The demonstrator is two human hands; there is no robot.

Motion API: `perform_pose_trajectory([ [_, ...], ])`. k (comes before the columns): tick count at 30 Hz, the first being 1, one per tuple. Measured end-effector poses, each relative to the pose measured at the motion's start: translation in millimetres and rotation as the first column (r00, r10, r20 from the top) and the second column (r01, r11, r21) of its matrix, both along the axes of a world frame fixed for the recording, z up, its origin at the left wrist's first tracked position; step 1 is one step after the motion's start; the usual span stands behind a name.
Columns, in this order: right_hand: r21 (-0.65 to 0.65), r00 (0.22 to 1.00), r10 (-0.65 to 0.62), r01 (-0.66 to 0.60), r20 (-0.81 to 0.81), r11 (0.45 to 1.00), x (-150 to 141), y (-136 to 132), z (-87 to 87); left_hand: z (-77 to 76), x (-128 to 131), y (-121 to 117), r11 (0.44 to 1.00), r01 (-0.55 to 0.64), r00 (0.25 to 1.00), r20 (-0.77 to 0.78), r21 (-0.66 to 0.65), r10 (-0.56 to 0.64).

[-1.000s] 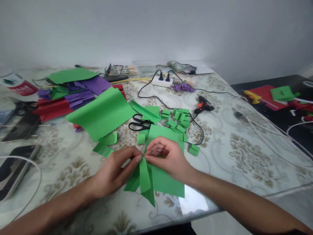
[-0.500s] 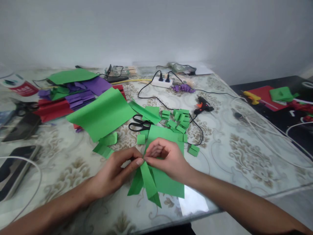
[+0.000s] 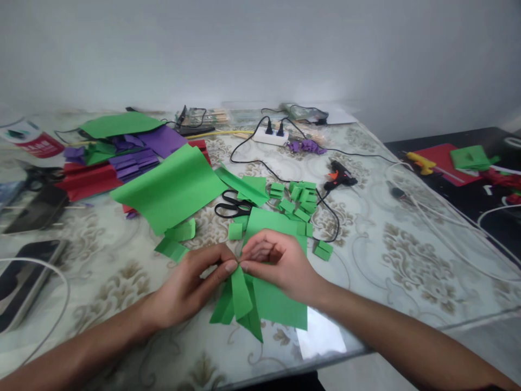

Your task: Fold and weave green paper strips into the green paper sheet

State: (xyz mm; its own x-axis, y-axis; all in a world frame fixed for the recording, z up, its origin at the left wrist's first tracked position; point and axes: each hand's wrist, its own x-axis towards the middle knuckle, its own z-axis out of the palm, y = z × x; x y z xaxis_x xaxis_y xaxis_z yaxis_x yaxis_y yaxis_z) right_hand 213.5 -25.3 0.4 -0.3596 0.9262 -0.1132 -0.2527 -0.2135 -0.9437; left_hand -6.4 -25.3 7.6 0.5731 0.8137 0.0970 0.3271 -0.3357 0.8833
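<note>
Between my two hands is a folded green paper strip (image 3: 241, 296), pinched at its top end, with its creased flaps hanging down and fanning out. My left hand (image 3: 199, 282) grips that end from the left between thumb and index finger. From the right, my right hand (image 3: 280, 266) pinches the same spot, thumb against fingers. Under my right hand lies a flat green paper sheet (image 3: 280, 304). Black-handled scissors (image 3: 233, 206) rest just beyond, their blades hidden under green paper. Several small folded green pieces (image 3: 301, 198) are heaped behind my right hand.
A black glue gun (image 3: 340, 175) with its cord lies to the right, near a white power strip (image 3: 271, 136). A large curled green sheet (image 3: 175, 187) covers red and purple paper at left. Phones (image 3: 28, 277) lie at far left; a yellow glue gun (image 3: 421, 162) sits on the dark side table.
The hanging flaps of the green strip have shifted slightly left and turned a little. Both hands keep their pinch at nearly the same place.
</note>
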Motion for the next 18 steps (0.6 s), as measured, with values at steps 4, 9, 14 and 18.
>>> perform_pose_trajectory([
  [4,-0.013,1.0,0.007,-0.007,-0.007,1.0,-0.5,-0.6,-0.2,2.3,-0.2,-0.1,1.0,0.0,1.0,-0.009,-0.025,0.0],
  [9,-0.021,1.0,-0.001,0.001,-0.003,1.0,-0.3,-0.2,1.0,5.0,-0.8,0.5,0.998,-0.013,1.0,0.002,-0.063,0.014],
  [14,-0.036,1.0,0.007,-0.007,-0.003,0.999,0.4,0.9,1.5,5.9,0.4,1.1,0.997,-0.033,0.999,0.005,-0.067,0.033],
  [18,-0.045,1.0,0.005,-0.006,-0.009,0.999,-0.2,0.6,0.8,6.7,1.0,0.7,0.998,-0.019,1.0,0.018,-0.057,0.02],
])
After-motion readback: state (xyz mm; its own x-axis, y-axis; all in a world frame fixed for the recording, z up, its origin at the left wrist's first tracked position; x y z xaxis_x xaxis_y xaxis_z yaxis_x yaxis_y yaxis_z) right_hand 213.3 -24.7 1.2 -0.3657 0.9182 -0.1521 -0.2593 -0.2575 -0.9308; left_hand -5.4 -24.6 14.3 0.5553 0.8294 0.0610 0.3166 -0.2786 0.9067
